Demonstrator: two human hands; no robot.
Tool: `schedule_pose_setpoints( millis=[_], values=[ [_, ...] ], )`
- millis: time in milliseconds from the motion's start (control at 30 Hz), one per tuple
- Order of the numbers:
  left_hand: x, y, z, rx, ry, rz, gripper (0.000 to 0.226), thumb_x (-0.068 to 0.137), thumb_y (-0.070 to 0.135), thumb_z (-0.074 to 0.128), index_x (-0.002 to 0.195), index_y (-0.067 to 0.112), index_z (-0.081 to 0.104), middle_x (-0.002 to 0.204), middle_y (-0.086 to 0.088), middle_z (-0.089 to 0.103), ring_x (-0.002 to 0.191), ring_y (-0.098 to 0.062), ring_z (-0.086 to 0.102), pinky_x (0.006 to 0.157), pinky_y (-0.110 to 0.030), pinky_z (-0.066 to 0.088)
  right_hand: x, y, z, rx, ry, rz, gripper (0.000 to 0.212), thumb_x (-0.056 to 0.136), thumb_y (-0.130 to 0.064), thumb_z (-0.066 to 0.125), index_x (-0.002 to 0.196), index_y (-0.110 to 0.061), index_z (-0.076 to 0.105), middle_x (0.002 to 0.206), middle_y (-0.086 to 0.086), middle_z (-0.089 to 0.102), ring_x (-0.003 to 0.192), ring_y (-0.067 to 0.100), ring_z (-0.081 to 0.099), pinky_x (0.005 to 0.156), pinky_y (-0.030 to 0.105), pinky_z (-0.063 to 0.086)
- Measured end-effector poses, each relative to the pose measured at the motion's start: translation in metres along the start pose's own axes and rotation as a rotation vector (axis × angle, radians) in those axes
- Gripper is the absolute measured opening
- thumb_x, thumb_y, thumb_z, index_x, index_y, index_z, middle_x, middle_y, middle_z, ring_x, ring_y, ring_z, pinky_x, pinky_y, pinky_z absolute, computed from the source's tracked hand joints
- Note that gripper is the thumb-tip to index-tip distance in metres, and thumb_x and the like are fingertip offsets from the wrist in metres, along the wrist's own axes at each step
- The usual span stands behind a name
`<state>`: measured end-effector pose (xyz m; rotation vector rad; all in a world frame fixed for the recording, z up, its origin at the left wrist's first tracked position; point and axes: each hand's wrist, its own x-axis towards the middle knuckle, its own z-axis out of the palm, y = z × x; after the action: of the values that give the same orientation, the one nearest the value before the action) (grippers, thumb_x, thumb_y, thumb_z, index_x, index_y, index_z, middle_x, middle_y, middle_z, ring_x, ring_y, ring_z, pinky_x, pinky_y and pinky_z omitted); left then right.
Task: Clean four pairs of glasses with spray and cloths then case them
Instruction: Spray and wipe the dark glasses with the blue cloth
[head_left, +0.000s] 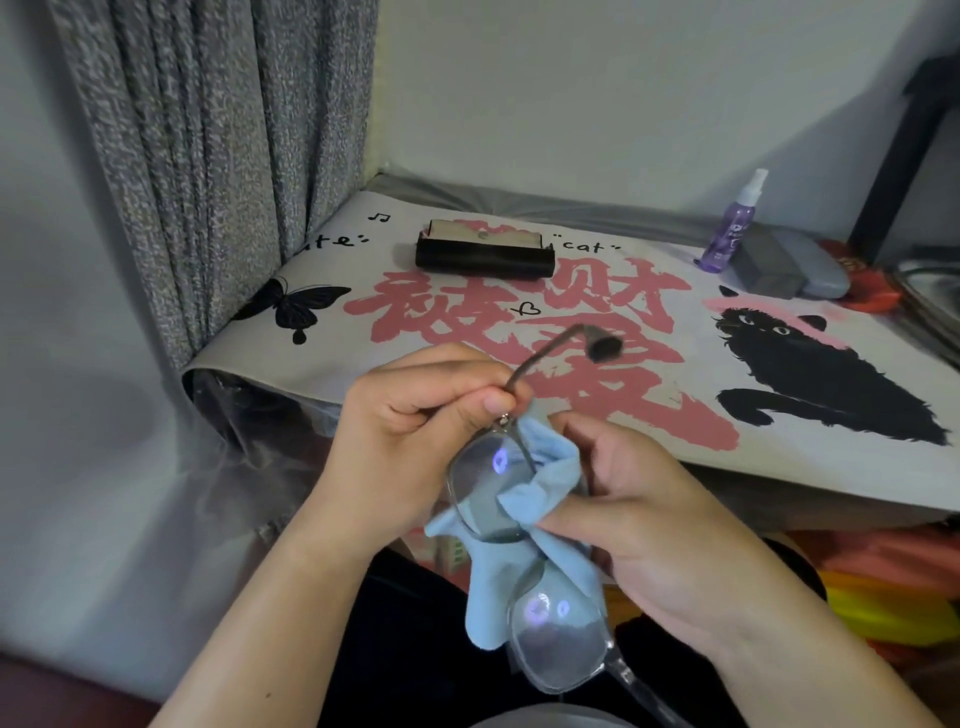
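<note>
Lower centre of frame: left hand pinches the glasses at the temple hinge, thumb and curled fingers closed on the arm; the arm's tip sticks up toward frame centre. Right hand grips the blue cloth, fingers curled, pressing it against the upper lens. Lower lens hangs free near the lap.

Risk, as judged: the single hinge pinch carries all rubbing force, so hard pressure could bend the arm or twist the frame loose. Bunched cloth could smear rather than clear.

Upper right: spray bottle beside grey case. Upper centre: black case, open on the mat.
</note>
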<state>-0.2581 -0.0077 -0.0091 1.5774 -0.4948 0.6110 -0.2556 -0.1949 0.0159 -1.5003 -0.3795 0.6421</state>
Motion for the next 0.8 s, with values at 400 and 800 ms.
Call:
schedule_pose_setpoints(
  millis=[400, 800],
  values=[
    [0.001, -0.002, 0.006, -0.055, -0.147, -0.062, 0.011, 0.092, 0.008, 0.068, 0.098, 0.011, 0.076, 0.09, 0.004, 0.073, 0.083, -0.016, 0.07, 0.076, -0.023, 0.053, 0.018, -0.015, 0.006, -0.19, -0.163, 0.086, 0.03, 0.077, 0.018, 0.067, 0.096, -0.006, 0.067, 0.082, 0.006, 0.065, 0.082, 0.015, 0.065, 0.07, 0.028, 0.055],
    [0.0, -0.004, 0.014, -0.187, 0.029, -0.251, 0.017, 0.086, 0.013, 0.066, 0.081, 0.02, 0.081, 0.08, 0.006, 0.075, 0.076, -0.008, 0.069, 0.072, -0.017, 0.052, 0.024, 0.001, 0.013, 0.156, 0.126, -0.068, 0.04, 0.092, -0.004, 0.064, 0.131, -0.016, 0.06, 0.119, 0.012, 0.073, 0.115, 0.027, 0.069, 0.107, 0.052, 0.049]
  ],
)
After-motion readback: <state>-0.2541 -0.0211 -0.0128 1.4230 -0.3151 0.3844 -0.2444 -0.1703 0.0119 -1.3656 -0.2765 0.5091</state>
